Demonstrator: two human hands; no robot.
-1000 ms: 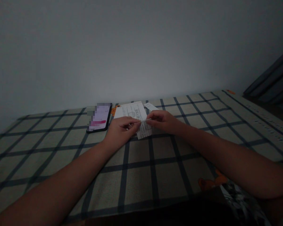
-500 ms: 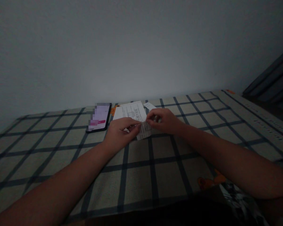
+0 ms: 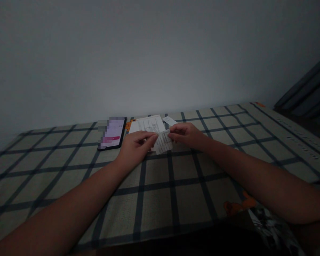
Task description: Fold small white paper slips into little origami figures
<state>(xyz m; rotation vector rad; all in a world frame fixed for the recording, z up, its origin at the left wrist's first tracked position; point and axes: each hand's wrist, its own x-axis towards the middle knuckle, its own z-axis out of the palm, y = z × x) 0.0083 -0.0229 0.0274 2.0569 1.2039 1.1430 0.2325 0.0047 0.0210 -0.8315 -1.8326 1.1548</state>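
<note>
A small printed slip of paper (image 3: pixel 163 143) is held up between my two hands, tilted so its printed face shows. My left hand (image 3: pixel 136 145) pinches its left edge between thumb and fingers. At the slip's upper right, my right hand (image 3: pixel 185 135) grips the corner with thumb and fingertips. Behind the slip, a larger white printed sheet (image 3: pixel 146 124) lies flat, its near part hidden by the slip and my left hand. Just beyond my right hand is a small white card or paper piece (image 3: pixel 169 121).
Left of the sheet lies a phone (image 3: pixel 113 133) with its screen lit, partly blurred out. A checked cloth (image 3: pixel 154 199) with orange figures covers the surface. A plain wall (image 3: pixel 160 57) rises behind it, and a dark curtain-like fabric (image 3: pixel 309 85) hangs at the far right.
My hands have moved slightly apart along the slip's top edge. More of the slip's printed face shows now. The phone and the sheet behind have stayed in place.
</note>
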